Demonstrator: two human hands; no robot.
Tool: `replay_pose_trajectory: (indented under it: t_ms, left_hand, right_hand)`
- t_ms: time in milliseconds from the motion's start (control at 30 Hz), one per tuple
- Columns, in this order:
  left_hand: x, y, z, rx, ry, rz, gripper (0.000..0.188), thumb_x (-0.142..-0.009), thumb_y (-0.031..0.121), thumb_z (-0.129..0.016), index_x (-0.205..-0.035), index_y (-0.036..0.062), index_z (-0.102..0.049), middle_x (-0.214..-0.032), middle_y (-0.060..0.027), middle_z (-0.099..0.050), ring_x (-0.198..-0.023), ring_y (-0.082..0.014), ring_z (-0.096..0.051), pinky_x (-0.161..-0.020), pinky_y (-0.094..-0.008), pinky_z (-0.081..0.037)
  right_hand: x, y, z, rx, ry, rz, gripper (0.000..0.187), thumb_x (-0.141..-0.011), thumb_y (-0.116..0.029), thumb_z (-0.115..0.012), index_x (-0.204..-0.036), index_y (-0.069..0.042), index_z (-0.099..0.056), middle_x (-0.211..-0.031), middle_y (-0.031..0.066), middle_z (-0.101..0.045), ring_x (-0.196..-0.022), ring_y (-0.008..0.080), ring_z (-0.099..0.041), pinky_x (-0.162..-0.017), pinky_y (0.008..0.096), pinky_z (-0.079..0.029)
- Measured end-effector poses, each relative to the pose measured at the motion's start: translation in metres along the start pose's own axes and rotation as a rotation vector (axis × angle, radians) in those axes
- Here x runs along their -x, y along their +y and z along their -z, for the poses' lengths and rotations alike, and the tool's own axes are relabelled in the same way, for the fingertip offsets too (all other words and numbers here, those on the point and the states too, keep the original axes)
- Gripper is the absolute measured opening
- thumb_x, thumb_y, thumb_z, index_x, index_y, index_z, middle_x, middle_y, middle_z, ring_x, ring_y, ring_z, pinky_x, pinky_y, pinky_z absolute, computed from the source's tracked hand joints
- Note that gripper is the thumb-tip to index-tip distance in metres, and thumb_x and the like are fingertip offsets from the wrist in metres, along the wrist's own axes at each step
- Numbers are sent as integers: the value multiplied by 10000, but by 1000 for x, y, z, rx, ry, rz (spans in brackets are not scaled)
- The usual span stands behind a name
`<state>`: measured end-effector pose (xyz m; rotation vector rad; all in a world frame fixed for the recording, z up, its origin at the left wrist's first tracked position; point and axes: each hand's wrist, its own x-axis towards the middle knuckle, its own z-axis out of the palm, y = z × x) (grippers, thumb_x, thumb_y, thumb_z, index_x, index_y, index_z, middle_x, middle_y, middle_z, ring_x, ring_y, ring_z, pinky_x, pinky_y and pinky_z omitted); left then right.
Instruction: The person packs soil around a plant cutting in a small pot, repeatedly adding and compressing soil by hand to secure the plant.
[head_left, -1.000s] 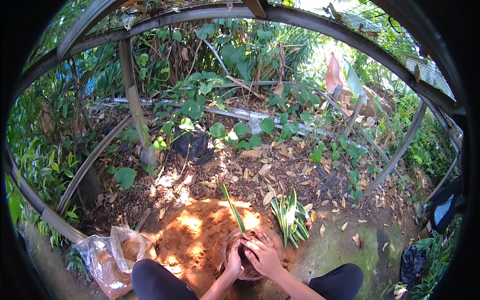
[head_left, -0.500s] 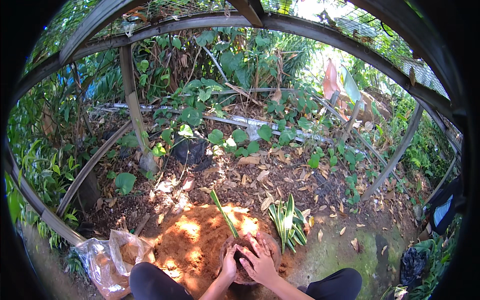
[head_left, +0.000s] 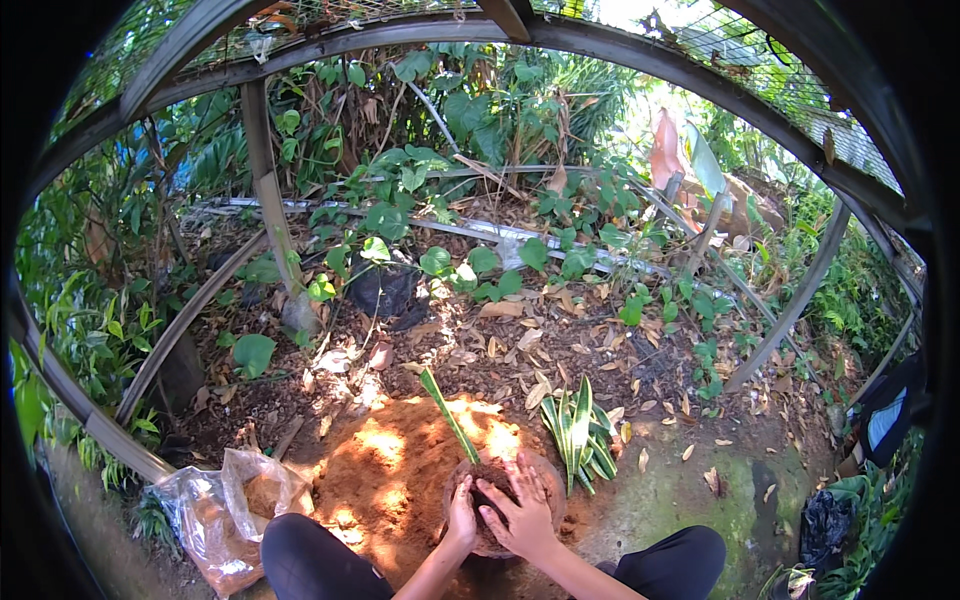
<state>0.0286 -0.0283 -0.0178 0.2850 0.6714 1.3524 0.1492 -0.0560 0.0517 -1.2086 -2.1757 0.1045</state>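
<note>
A round, brownish pot (head_left: pixel 555 487) full of dark soil stands between my knees. One long green leaf cutting (head_left: pixel 447 412) sticks up from the soil at its far left, leaning left. My left hand (head_left: pixel 461 517) lies along the pot's left side, fingers stretched out and pressed on the soil near the leaf's base. Across the soil on the right, my right hand (head_left: pixel 522 510) rests with fingers spread. Neither hand grips anything. Part of the soil is hidden under my palms. Just right of the pot lies a bunch of yellow-edged snake plant leaves (head_left: pixel 578 432).
A mound of reddish-brown soil (head_left: pixel 370 465) spreads behind and left of the pot. At lower left sits a clear plastic bag (head_left: pixel 215 520) with brown material inside. Dry leaves cover the ground beyond. A wooden post (head_left: pixel 270 215) and curved rails frame the plot. A black bag (head_left: pixel 826 525) lies at right.
Both hands stay on the soil in the pot, with the fingers shifted slightly. The whole view has moved a little; the leaf still stands in the pot.
</note>
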Motion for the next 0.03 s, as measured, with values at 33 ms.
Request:
replay_pose_trajectory:
  t_ms: [33]
  left_hand:
    - [-2, -4, 1, -12, 16, -24, 411, -1014, 271, -378, -1356, 56, -455, -1374, -105, -499, -1247, -226, -469, -1082, -378, -337]
  right_hand:
    - [2, 3, -2, -67, 44, -12, 478, -911, -439, -550, -1307, -173, -583, -1527, 192, -270, -1421, 434, -179, -1136, 566, -153]
